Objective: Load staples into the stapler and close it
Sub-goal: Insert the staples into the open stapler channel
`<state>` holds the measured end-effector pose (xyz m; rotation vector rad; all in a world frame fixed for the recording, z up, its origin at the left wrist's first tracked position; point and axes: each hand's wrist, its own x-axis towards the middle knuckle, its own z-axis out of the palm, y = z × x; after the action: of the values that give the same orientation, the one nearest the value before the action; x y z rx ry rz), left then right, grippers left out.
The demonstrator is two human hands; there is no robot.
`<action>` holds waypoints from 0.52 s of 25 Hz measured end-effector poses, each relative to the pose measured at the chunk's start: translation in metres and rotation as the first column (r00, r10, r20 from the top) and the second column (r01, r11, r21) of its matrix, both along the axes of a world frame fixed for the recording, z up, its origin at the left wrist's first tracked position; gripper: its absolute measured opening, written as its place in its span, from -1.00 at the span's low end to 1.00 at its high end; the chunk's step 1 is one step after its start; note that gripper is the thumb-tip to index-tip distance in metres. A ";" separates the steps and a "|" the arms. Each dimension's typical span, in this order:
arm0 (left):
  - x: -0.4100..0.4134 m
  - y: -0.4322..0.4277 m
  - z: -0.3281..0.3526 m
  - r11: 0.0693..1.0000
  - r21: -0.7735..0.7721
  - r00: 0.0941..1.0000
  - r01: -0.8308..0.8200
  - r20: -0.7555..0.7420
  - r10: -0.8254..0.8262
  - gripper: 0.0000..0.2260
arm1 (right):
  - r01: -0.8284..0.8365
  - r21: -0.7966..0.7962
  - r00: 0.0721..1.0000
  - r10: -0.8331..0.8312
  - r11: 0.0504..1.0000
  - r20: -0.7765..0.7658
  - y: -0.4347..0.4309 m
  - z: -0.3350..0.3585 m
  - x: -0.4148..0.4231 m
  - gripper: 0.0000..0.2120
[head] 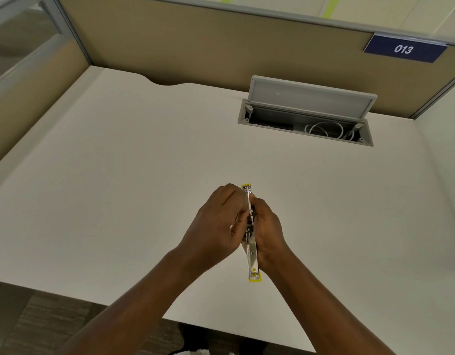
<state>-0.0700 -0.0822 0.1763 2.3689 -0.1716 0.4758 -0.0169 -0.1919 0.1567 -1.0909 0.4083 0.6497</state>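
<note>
Stapler: the stapler (251, 234) is up off the desk (118, 175), swung fully open into one long strip, held over the middle of the desk towards its near edge.
Long axis: it runs straight away from the person, one yellow-tipped end pointing at the near edge, the other at the far edge.
Left hand: the left hand (216, 224) is wrapped against the stapler's left side, fingers curled at the middle hinge, gripping it.
Right hand: the right hand (267, 231) presses in from the right, also holding the stapler; both are equally near.
Staples: too small to make out; whether any sit in the channel cannot be told.
Materials: bright, thin metal rails, hard yellow plastic caps, smooth matte white desk.
Next move: likely folding the two halves together about the hinge.
Far edge: open cable tray (305, 124) with a coiled white cable (323, 128), well apart.
</note>
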 end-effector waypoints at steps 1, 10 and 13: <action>-0.005 -0.003 0.000 1.000 0.023 1.000 0.017 0.005 -0.017 -0.97 | 0.002 -0.006 1.000 -0.002 1.000 -0.002 -0.001 0.000 0.002 -0.56; -0.025 -0.001 -0.002 0.983 -0.181 0.996 0.005 0.091 0.012 -0.95 | -0.101 0.250 0.994 0.108 0.963 -0.013 -0.010 -0.019 0.003 -0.75; -0.001 0.036 -0.046 0.933 -0.222 0.959 -0.281 -0.030 0.282 -0.90 | -0.176 0.285 0.984 0.162 0.942 0.070 -0.017 -0.029 0.004 -0.76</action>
<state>-0.0707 -0.0462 0.1299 2.1767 0.2160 0.6003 -0.0130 -0.2085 0.1273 -0.8635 0.1723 0.8080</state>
